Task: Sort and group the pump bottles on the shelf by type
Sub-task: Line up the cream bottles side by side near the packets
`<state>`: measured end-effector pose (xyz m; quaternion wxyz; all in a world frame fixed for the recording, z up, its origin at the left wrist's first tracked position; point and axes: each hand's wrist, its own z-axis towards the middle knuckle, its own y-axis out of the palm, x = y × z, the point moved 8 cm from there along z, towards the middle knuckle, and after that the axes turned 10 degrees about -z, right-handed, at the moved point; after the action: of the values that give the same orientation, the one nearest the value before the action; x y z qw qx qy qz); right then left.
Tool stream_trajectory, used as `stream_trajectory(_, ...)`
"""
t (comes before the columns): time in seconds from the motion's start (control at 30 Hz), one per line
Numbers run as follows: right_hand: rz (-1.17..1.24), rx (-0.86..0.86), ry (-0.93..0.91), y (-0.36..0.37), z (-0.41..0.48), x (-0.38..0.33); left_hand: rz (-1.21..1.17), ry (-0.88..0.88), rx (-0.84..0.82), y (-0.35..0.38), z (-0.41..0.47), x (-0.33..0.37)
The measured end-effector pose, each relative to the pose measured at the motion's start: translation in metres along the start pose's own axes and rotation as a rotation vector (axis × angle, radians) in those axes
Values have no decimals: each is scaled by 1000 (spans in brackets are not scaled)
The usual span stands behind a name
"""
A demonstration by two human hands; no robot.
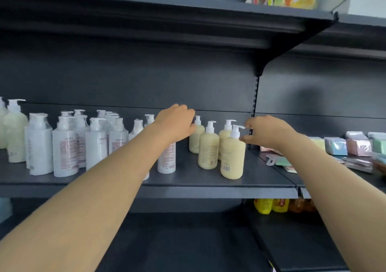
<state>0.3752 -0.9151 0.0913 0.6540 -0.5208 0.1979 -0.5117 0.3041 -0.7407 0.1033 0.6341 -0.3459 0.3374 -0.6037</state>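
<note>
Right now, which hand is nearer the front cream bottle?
Right. The right hand is at the pump of the front cream bottle; the left hand is further left, by the rearmost cream bottle.
</note>
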Motion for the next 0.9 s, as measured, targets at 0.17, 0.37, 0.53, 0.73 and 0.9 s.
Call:
stream_trajectory(0.17, 62, 58, -2, 10, 50, 16, 8, -22, 4, 24, 43, -13)
stream_trajectory(0.37, 119, 71, -28, 25, 130, 23, -38, -31, -3, 64, 114, -37)
stream_trajectory(0.53, 226, 73, -43, 51, 191, 23, -205, -106, 73, 94, 171, -52)
stream_trajectory(0.73, 306, 79, -94, 85, 233, 20, -301, -167, 158, 134, 208, -59)
stream_trajectory(0.9, 407, -55, -120, 124, 246, 21, -328, -220, 146, 166, 220, -72)
